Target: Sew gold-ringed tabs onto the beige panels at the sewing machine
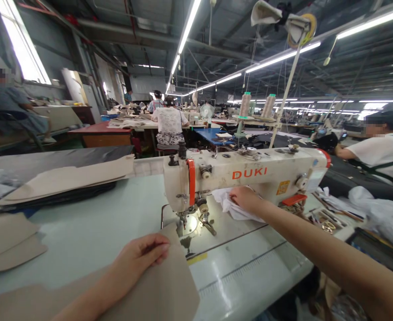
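Note:
A white sewing machine (243, 171) with orange trim stands on the pale green table (116, 223). My left hand (143, 254) rests on a beige sheet of material (169, 276) in front of the needle area, with thumb and fingers closed together at its surface. One corner of that sheet reaches up to the round needle plate (188, 224). Under the machine's arm, my right hand (245, 199) is closed on a crumpled white cloth (223, 200). Part of the right fingers is hidden by the cloth and the hand itself.
Cut beige pieces (72, 178) lie in a stack at the left, with more beige pieces (6, 243) nearer. To the right are a small tray (326, 223) of tools and white plastic (380, 209). Thread cones (245, 106) stand behind the machine. A person (380, 147) sits at right.

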A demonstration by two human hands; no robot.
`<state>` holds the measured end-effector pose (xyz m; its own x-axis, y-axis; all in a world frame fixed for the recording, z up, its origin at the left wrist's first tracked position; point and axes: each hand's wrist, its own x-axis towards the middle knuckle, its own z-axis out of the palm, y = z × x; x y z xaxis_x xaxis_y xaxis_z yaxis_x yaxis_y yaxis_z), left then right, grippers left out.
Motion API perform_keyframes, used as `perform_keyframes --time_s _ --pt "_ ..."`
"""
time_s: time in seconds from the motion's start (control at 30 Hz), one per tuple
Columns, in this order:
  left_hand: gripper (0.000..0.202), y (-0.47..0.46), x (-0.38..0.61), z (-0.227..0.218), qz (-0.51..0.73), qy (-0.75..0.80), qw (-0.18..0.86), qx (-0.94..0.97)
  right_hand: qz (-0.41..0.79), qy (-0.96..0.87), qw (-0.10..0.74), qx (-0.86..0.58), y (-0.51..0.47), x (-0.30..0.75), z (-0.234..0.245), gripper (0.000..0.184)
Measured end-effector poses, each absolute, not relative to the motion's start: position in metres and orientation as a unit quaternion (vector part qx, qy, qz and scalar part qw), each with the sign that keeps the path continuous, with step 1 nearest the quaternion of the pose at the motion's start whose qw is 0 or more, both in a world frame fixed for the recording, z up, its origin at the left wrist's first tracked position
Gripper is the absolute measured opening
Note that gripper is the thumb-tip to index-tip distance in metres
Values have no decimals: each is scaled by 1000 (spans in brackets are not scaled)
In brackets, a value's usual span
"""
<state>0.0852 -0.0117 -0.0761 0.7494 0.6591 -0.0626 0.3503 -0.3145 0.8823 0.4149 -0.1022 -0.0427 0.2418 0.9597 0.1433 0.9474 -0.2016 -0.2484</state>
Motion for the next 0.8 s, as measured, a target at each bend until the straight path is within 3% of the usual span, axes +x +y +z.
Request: perform_keyframes --time_s 0.2,0.37,0.6,0.8 --pt "34 -11 85 -75 148 331 496 789 10 -637 40 -770 -90 411 -37 18" --pt "33 -11 84 -75 156 321 497 791 1 -630 45 -776 -89 414 -39 20" --pt "31 -15 86 -67 169 325 488 792 -20 -589 203 -782 -106 414 -46 27" --pt "26 -16 86 -68 187 328 479 793 4 -582 358 -730 -144 380 -44 18"
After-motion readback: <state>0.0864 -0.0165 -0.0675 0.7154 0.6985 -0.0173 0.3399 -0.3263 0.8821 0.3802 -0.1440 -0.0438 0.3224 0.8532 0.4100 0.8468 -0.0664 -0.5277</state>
